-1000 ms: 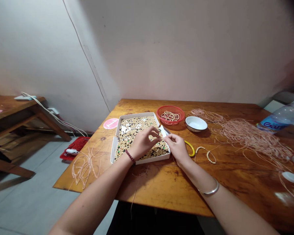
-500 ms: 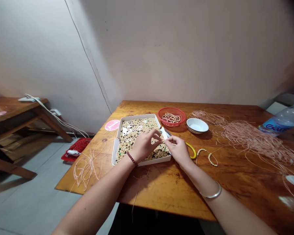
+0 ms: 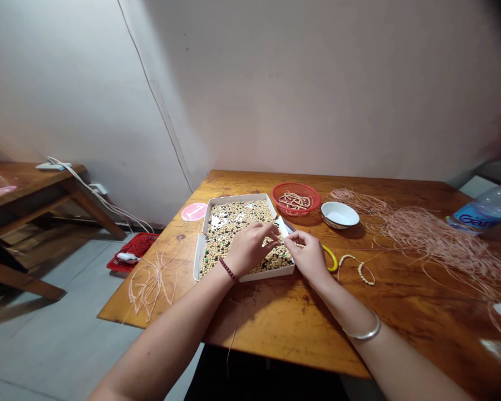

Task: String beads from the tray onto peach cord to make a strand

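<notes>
A white tray [image 3: 199, 253] full of small beige, black and green beads lies on the wooden table. Over its right part is my left hand [image 3: 253, 248], thumb and forefinger curved toward each other above the beads; whether a bead is between them is too small to tell. At the tray's right edge my right hand [image 3: 307, 253] is pinched closed, and what its fingertips hold is too small to make out. A string of pale beads [image 3: 361, 268] lies on the table to the right of my right hand, beside a yellow scissor handle [image 3: 330, 259].
Behind the tray stand a red basket [image 3: 274, 201] with beaded strings and a white bowl [image 3: 340, 214]. Pink cord [image 3: 426, 231] spreads over the right side, near a plastic bottle [image 3: 484, 209]. More cord [image 3: 146, 287] lies at the left edge, and a pink disc [image 3: 193, 211] behind it.
The whole view has shifted slightly, moving the table a little to the right. My left thumb and forefinger have changed pose slightly above the beads. My right hand remains at the tray's edge.
</notes>
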### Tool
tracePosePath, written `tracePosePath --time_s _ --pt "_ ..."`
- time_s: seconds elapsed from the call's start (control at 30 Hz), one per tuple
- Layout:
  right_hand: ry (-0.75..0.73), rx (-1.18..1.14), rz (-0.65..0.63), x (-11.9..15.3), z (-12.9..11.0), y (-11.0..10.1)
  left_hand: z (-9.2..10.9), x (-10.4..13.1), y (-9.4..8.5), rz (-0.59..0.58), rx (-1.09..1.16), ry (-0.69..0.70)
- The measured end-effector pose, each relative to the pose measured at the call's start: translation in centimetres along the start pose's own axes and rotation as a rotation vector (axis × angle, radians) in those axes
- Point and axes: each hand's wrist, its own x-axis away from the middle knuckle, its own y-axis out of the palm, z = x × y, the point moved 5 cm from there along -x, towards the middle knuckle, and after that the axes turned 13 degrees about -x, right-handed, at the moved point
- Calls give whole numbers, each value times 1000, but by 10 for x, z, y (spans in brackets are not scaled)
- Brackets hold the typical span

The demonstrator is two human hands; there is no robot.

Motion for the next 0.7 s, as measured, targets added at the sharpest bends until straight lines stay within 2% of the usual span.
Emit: tracePosePath --time_s 0.2,0.33,0.53,0.7 --pt "-15 19 11 1 0 0 -1 0 0 10 1 -18" --pt "-19 30 -7 2 -3 0 2 -1 -1 9 14 21" --pt "-25 47 54 2 -5 -3 0 -1 -2 12 45 -13" --pt "-19 49 11 3 -4 0 1 0 0 2 15 14"
